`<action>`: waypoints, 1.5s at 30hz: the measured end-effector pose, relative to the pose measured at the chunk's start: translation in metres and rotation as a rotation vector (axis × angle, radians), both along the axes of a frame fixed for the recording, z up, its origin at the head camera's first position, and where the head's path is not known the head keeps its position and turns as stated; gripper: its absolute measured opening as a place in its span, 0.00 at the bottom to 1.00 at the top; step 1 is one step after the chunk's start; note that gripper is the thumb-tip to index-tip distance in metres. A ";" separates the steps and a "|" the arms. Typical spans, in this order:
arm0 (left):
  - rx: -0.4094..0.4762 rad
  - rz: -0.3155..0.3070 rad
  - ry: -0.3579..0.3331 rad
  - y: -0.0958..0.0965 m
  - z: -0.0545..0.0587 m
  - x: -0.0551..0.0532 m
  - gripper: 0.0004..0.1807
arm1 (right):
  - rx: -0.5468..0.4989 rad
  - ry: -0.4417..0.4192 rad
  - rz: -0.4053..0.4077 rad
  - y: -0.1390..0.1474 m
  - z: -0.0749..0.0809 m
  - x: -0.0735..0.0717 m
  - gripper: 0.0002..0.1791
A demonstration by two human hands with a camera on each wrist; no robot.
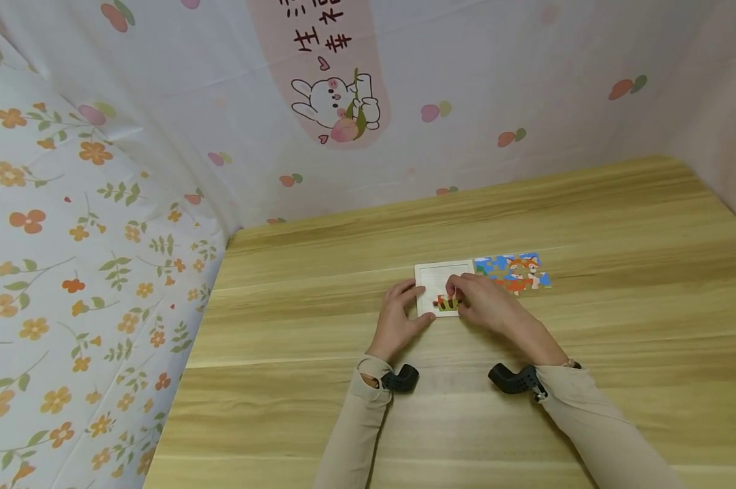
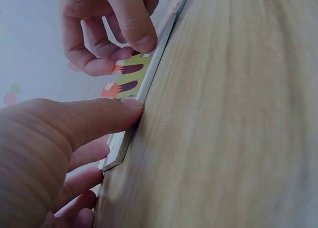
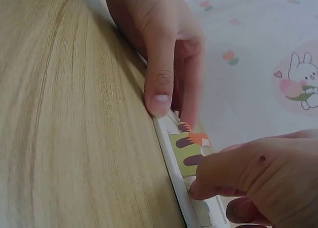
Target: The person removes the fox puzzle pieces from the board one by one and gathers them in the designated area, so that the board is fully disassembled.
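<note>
A white puzzle tray [image 1: 436, 273] lies on the table with joined puzzle pieces [image 1: 446, 303] along its near edge, green with dark stripes and orange bits. My left hand [image 1: 397, 318] grips the tray's near left corner, its thumb on the near rim and its other fingers along the left side. Over the right part of the tray, my right hand [image 1: 490, 304] pinches a puzzle piece, mostly hidden by the fingers, down at the row's right end. In the right wrist view, a pale green piece [image 3: 202, 214] shows just under those fingertips.
Right of the tray, partly behind my right hand, lies a colourful picture puzzle [image 1: 534, 263] with a fox on blue. The wooden table [image 1: 319, 299] meets a patterned cloth [image 1: 478, 88] at the back. Black curved mounts [image 1: 513, 379] sit at both wrists.
</note>
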State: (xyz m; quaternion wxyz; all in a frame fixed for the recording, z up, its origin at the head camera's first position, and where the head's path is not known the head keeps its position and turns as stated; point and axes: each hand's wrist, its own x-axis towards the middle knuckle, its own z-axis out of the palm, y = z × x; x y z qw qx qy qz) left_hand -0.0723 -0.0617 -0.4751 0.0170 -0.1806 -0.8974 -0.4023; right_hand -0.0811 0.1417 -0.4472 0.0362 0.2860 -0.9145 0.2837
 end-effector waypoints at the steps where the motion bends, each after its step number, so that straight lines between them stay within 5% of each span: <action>1: 0.003 -0.001 0.004 0.000 0.000 0.000 0.28 | 0.000 -0.001 -0.004 0.000 0.000 0.000 0.13; 28: 0.010 0.005 0.002 -0.002 -0.003 -0.001 0.27 | -0.191 -0.149 -0.081 0.031 0.024 -0.002 0.10; 39: 0.016 0.002 0.000 0.000 -0.002 0.000 0.27 | -0.198 -0.051 -0.185 0.068 0.036 -0.001 0.12; 45: 0.018 0.001 0.008 0.000 -0.003 0.000 0.27 | -0.161 -0.059 -0.140 0.081 0.033 0.003 0.10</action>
